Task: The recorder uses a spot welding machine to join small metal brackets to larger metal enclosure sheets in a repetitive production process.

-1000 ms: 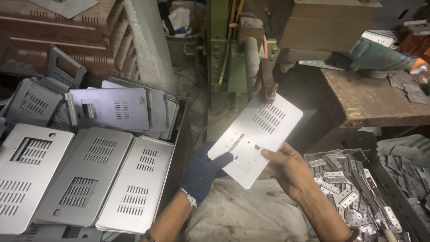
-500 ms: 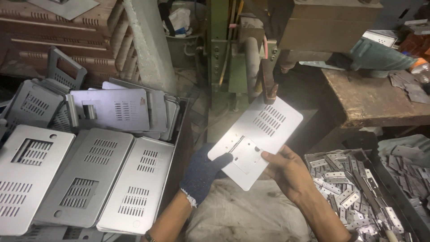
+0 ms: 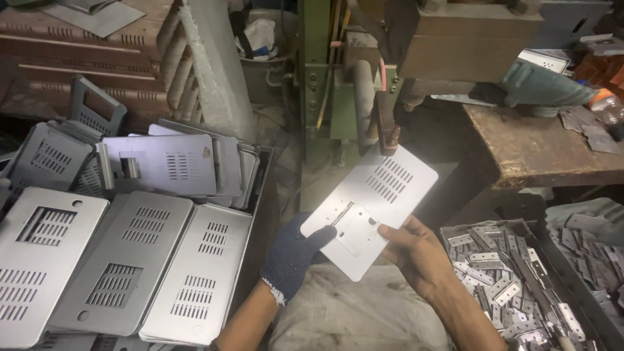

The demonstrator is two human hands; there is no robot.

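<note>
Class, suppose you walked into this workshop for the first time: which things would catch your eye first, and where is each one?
First, the bright slotted metal plate held up at centre, between a left hand in a dark blue glove and a bare right hand. Next, the heap of similar grey vented panels spread across the left side. Lastly, the tray of small metal hinges at lower right, below a worn wooden bench.

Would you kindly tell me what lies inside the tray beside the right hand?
The tray holds a heap of small metal hinge pieces; its bottom is covered by them.
</note>
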